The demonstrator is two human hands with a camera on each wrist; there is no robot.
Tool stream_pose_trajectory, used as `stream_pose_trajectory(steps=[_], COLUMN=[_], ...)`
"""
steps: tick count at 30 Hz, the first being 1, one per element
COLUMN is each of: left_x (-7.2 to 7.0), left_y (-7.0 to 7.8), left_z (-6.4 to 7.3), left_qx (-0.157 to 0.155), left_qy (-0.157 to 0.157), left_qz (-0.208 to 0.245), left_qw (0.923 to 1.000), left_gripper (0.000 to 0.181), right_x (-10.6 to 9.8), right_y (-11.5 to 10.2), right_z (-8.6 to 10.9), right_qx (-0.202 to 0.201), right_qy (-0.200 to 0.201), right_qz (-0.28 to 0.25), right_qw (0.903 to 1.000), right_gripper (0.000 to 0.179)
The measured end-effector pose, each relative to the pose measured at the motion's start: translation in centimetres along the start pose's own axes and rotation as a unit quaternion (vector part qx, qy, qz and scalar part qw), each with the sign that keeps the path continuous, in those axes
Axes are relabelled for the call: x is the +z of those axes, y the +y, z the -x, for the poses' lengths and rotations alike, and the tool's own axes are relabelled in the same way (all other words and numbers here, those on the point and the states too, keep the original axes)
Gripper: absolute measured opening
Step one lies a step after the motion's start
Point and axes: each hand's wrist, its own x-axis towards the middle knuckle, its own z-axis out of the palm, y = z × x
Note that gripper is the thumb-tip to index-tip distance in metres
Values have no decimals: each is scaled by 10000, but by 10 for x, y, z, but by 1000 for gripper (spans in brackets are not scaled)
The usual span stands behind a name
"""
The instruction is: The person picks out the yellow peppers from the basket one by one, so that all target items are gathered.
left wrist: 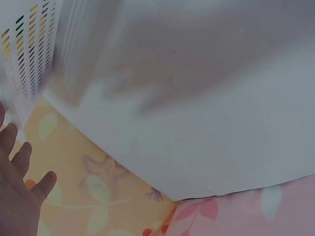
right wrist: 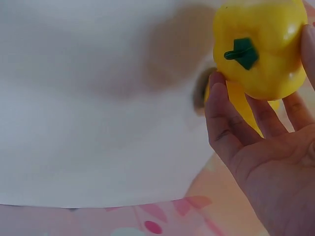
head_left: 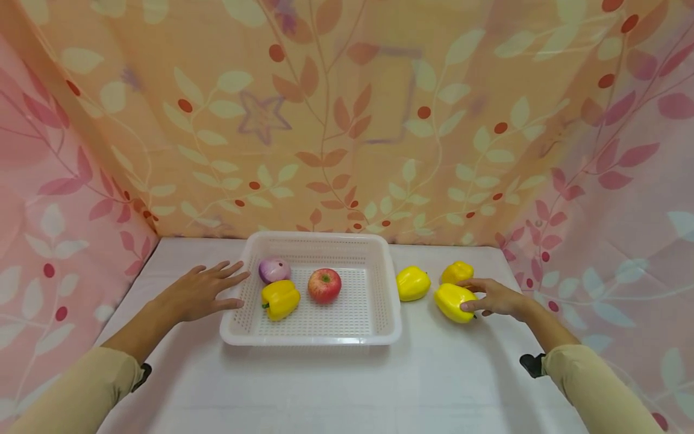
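My right hand (head_left: 496, 298) grips a yellow bell pepper (head_left: 452, 302) between thumb and fingers, right of the basket. In the right wrist view the green stem of this bell pepper (right wrist: 270, 29) points away from the palm. Another yellow bell pepper (head_left: 456, 271) lies just behind it, and a third bell pepper (head_left: 413, 284) lies against the basket's right side. My left hand (head_left: 203, 293) hovers at the left rim of the white plastic basket (head_left: 309, 340), fingers spread and holding nothing. Inside the basket are a purple onion (head_left: 273, 271), a yellow bell pepper (head_left: 282, 300) and a red apple (head_left: 325, 289).
A white cloth covers the table (head_left: 303, 392). Patterned curtains stand close on three sides: an orange curtain (head_left: 336, 120) at the back, a pink curtain (head_left: 49, 211) at left and another pink curtain (head_left: 612, 211) at right.
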Motion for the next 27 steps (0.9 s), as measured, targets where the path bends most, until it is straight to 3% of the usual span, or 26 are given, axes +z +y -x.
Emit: stream_pose_trajectory(steps=[17,27], left_x=[1,0], left_y=[1,0], left_z=[0,-1], left_qx=[-95,-27], left_qy=[-95,-69], left_qz=[57,36], left_qw=[9999,10000], left_gripper=[74,73], right_x=[10,4], right_y=[36,40], right_z=[-1,-4], right_qx=[473,524], right_qy=[458,277], right_qz=[-202,-340], right_qw=[9976,9977], right_gripper=[90,83])
